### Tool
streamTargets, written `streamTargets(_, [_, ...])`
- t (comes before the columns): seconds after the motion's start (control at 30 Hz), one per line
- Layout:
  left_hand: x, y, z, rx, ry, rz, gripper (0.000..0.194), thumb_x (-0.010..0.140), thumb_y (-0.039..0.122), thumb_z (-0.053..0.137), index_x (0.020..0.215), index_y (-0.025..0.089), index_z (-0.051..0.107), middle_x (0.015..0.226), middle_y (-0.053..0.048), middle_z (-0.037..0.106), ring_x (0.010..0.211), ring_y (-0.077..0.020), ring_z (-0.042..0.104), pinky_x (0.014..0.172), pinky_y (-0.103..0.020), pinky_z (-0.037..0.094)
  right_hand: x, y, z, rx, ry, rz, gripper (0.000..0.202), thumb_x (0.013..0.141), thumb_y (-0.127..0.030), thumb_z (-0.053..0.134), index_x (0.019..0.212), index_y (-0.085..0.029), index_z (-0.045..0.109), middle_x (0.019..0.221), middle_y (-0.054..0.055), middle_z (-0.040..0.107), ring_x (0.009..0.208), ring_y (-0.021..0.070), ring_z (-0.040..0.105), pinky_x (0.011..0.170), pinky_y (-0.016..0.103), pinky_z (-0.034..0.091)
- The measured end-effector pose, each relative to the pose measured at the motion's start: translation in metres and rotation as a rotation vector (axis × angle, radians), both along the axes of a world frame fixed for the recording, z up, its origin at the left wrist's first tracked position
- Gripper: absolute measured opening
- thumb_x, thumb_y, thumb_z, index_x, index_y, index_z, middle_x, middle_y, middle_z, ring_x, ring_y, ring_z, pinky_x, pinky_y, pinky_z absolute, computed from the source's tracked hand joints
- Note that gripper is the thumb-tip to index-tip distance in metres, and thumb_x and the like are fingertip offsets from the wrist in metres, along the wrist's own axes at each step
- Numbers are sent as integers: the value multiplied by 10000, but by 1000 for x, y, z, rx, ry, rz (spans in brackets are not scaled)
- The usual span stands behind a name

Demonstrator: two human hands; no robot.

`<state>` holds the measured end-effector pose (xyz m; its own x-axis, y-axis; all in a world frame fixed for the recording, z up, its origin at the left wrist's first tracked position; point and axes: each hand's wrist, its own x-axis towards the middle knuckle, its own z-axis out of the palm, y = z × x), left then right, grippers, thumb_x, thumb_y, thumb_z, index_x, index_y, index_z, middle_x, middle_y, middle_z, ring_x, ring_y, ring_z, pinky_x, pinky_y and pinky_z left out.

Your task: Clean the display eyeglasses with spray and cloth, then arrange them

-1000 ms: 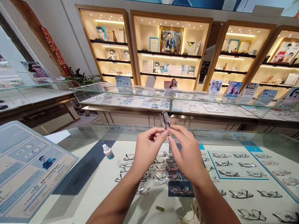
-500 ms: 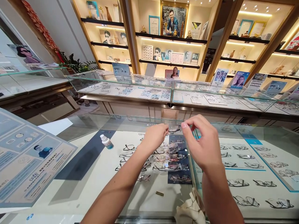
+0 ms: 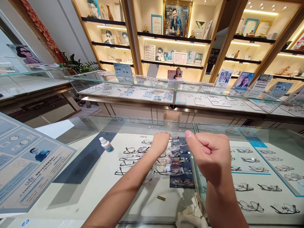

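My left hand (image 3: 161, 142) reaches over rows of eyeglasses, its fingers curled and mostly hidden behind the back of the hand. A pair of eyeglasses (image 3: 175, 139) shows just past its fingertips, seemingly in its grasp. To the right, my right hand (image 3: 210, 153) is closed in a fist with the thumb on the outer side; what it holds, if anything, is hidden. Below the hands, more eyeglasses (image 3: 168, 170) in clear wrapping lie in the display case. A small white bottle (image 3: 106, 145) stands to the left.
A pale cloth (image 3: 193, 212) lies at the front near the glass divider. A small brass-coloured piece (image 3: 161, 198) rests on the glass top. Blue printed board (image 3: 30, 164) leans in from the left. More eyeglasses (image 3: 269, 187) sit on the right, and another glass counter (image 3: 133, 95) stands beyond.
The eyeglasses that were raised between both hands are no longer seen up there. My left hand has lowered slightly, and the right hand has gone from a loose pinch to a fist.
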<state>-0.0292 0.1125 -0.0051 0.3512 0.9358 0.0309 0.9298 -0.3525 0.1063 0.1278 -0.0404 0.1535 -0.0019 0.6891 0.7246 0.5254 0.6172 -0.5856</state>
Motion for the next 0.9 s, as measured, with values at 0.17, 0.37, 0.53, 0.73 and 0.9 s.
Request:
streamTargets(0.17, [5, 1, -15, 15, -20, 14, 283, 1019, 155, 491, 1031, 134, 773, 1008, -210, 770, 910, -326, 736, 781, -397, 499, -1, -1, 1, 42, 1, -8, 578, 968, -179, 601, 629, -222, 135, 551, -66, 162, 517, 88, 154, 481, 292, 148])
streamTargets(0.37, [5, -6, 2, 5, -17, -5, 210, 970, 138, 560, 930, 150, 765, 942, -207, 773, 830, -323, 721, 694, -392, 457, 0, 0, 1, 72, -7, 4, 575, 974, -175, 601, 632, -216, 141, 562, -65, 163, 524, 88, 156, 490, 291, 153])
streamTargets(0.53, [-18, -67, 85, 219, -147, -60, 156, 1014, 293, 580, 992, 216, 714, 953, -103, 767, 825, -269, 703, 660, -344, 394, 0, -3, 3, 120, -1, -2, 560, 974, -176, 610, 640, -219, 163, 561, -69, 180, 520, 86, 170, 494, 289, 167])
streamTargets(0.73, [-73, -155, 145, 254, -244, -7, 201, 1042, 355, 533, 977, 255, 695, 877, -20, 739, 801, -221, 672, 671, -322, 385, -1, -19, 3, 130, -88, 150, 539, 1004, -240, 618, 609, -215, 250, 555, -67, 218, 502, 81, 214, 495, 293, 173])
streamTargets(0.9, [-124, -178, 107, 71, -129, 133, 107, 960, 240, 638, 927, 246, 740, 907, -31, 761, 790, -228, 688, 647, -316, 373, -2, -32, 1, 215, -47, 321, 521, 1075, -243, 512, 626, -210, 250, 577, -54, 229, 515, 87, 213, 506, 297, 165])
